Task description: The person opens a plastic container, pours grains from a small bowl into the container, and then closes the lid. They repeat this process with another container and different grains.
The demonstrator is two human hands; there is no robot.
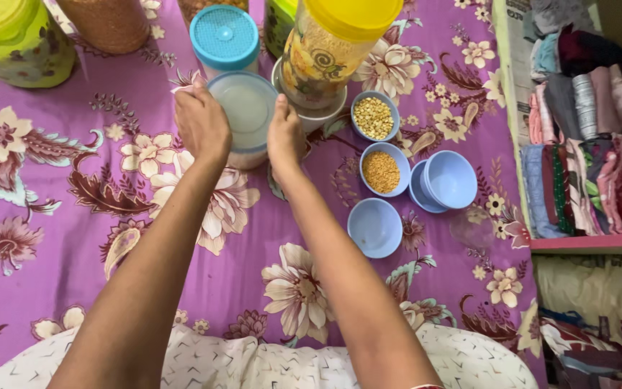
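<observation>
Clear jar (248,119) sits gripped between left hand (201,124) and right hand (285,137), lid on; beyond the right hand, two bowls (385,170) hold lentils, others remain empty.

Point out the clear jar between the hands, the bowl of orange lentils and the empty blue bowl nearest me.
clear jar (248,108): head view, its open top.
bowl of orange lentils (385,171): head view, the lentils.
empty blue bowl (374,227): head view, inner floor.

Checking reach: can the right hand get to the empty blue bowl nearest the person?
Probably yes. The right hand rests on the clear container; the empty blue bowl sits open beside that forearm, with only purple cloth between.
</observation>
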